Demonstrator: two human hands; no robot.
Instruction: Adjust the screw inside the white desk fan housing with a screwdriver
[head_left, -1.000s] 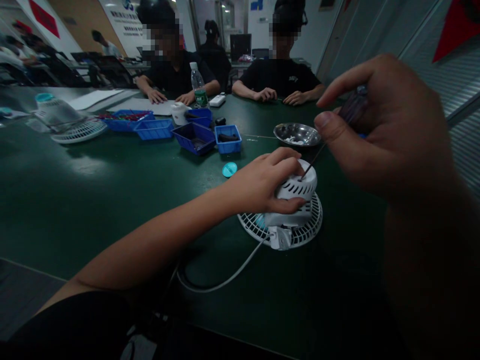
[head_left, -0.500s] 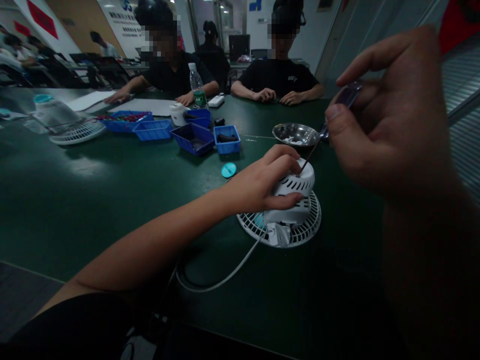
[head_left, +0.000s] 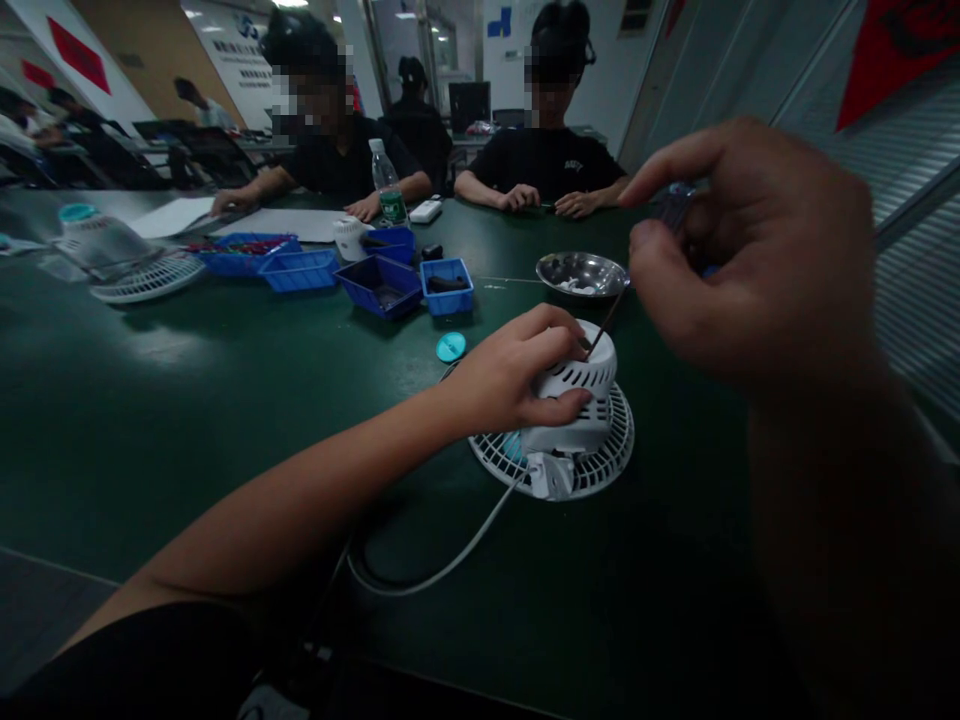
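Observation:
A white fan (head_left: 574,430) lies grille down on the green table, its motor housing facing up and a white cable curling from it. My left hand (head_left: 529,375) is wrapped round the housing from the left, thumb low and fingers over the top. My right hand (head_left: 742,250) is closed on the clear handle of a screwdriver (head_left: 609,322). Its thin shaft slants down to the top of the housing, near my left fingertips. Where the tip sits in the housing is too small to make out.
A metal bowl (head_left: 583,276) with small white parts stands behind the fan. A turquoise round cap (head_left: 451,347) lies left of it. Several blue bins (head_left: 379,287), a water bottle (head_left: 388,185) and another fan (head_left: 146,265) are farther back. Two people sit across the table.
My right hand has moved lower and slightly left, its grip on the screwdriver handle turned. The left hand keeps its hold on the fan. The whole view has shifted a little.

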